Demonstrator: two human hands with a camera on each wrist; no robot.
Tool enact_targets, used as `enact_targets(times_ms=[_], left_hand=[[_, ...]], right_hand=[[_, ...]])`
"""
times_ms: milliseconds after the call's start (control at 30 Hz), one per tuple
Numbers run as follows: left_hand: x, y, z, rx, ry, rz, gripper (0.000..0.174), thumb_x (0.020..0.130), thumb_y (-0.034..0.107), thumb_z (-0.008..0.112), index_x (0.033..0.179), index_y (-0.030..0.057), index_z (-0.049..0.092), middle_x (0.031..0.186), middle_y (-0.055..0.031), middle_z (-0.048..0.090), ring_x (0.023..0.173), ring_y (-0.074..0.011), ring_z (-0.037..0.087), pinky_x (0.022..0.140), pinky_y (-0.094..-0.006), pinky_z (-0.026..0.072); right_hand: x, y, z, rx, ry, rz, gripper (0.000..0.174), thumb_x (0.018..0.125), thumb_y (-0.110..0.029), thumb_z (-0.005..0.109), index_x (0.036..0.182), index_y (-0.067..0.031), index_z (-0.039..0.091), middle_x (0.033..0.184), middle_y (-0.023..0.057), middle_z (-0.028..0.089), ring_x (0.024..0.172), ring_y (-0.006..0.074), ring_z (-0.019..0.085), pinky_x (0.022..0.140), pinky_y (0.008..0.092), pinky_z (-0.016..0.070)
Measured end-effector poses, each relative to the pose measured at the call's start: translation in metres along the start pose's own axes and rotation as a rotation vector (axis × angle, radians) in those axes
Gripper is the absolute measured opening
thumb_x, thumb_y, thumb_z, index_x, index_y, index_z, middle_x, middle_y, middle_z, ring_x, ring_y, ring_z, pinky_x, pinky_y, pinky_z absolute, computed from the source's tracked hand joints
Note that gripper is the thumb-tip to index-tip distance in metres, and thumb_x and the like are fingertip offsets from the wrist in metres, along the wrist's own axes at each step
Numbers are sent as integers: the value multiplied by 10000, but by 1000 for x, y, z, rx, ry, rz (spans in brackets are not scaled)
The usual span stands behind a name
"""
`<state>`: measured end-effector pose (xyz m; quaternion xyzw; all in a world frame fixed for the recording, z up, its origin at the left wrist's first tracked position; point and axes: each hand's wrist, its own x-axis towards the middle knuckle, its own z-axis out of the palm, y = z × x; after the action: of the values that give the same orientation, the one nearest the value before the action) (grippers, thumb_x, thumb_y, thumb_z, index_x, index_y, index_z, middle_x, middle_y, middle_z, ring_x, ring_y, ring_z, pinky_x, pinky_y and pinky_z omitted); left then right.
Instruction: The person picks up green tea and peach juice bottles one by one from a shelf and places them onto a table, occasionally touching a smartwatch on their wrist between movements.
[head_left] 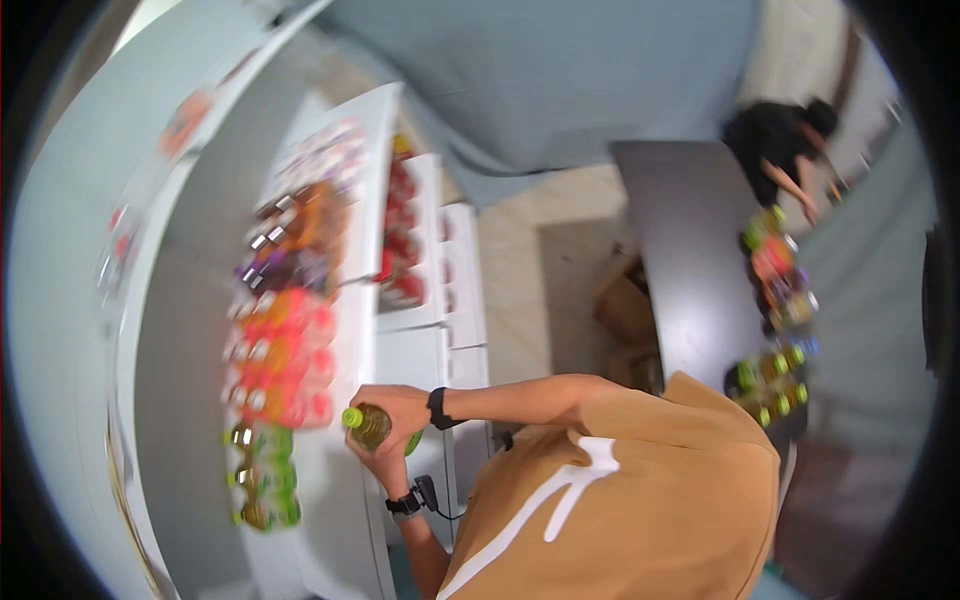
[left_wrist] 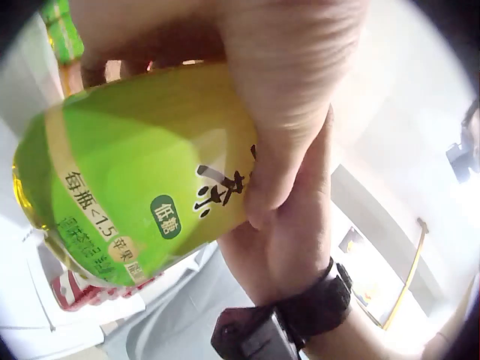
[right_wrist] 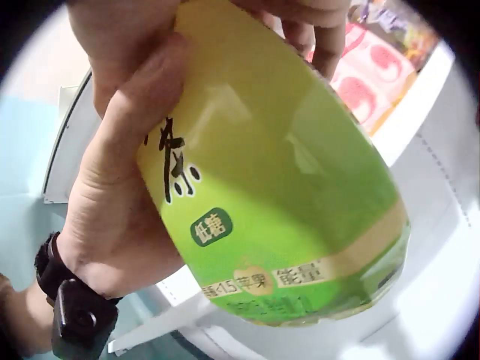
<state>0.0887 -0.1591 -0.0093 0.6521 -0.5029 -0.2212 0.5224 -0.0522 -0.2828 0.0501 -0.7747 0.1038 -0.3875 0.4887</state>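
Both hands hold one tea bottle (head_left: 374,430) with a light green cap and a yellow-green label. In the head view it is in front of the shelf's front edge, cap toward the camera. My right hand (head_left: 402,408) wraps it from the upper side, my left hand (head_left: 386,464) from the lower side. The left wrist view shows the label's printed side (left_wrist: 150,157), a thumb lying across it. In the right wrist view the bottle's base tilts down to the right, with fingers curled around its upper part. Similar green-label bottles (head_left: 268,485) stand on the shelf nearby.
The white shelf (head_left: 345,400) also carries rows of pink-label bottles (head_left: 290,360) and dark drinks (head_left: 290,270). Lower tiers hold red packages (head_left: 402,245). Behind me, a dark table (head_left: 690,250) bears several bottles (head_left: 775,375); a person in black bends beside it. A cardboard box (head_left: 625,300) sits below.
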Motion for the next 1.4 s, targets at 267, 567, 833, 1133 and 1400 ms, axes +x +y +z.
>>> enact_targets(times_ms=[267,567,833,1133,1400], left_hand=[[1,20,153,-109,-612,-269,851,670,-2,881,1382,23,416,1306,-114,555,1182,-237,556,1007,-381,468],[36,43,357,-25,-1295,117,884,635,-100,828,1402,45,413,1298,-99,578,1176,-244,589,1005,-368,499],[-41,109,514,9,-1926,315,914,654,105,929,1432,73,449,1292,-80,607,1167,-217,600,983,-360,507],[-143,137,584,-42,-2359,703,810,686,79,892,1392,59,496,1309,-107,626,1203,-214,606,1040,-366,488],[-176,148,590,-16,-2512,784,770,681,86,883,1367,81,533,1265,-109,663,1186,-232,630,1008,-367,498]], right_hand=[[-162,38,-106,-247,65,521,947,730,-645,785,1373,-56,418,1290,198,524,1183,384,566,974,451,461],[-297,10,-204,-465,648,733,941,734,-567,804,1430,-77,404,1334,191,504,1193,413,559,960,464,483],[-417,-52,-197,-601,1200,1003,872,791,-582,732,1439,-93,413,1391,178,470,1255,411,509,1022,516,442],[-463,-75,-134,-608,1764,1197,761,790,-405,814,1406,-175,432,1420,106,433,1347,354,432,1089,478,411],[-461,-71,-112,-594,2006,1292,808,762,-373,847,1441,-213,439,1463,104,408,1363,341,421,1122,449,393]])
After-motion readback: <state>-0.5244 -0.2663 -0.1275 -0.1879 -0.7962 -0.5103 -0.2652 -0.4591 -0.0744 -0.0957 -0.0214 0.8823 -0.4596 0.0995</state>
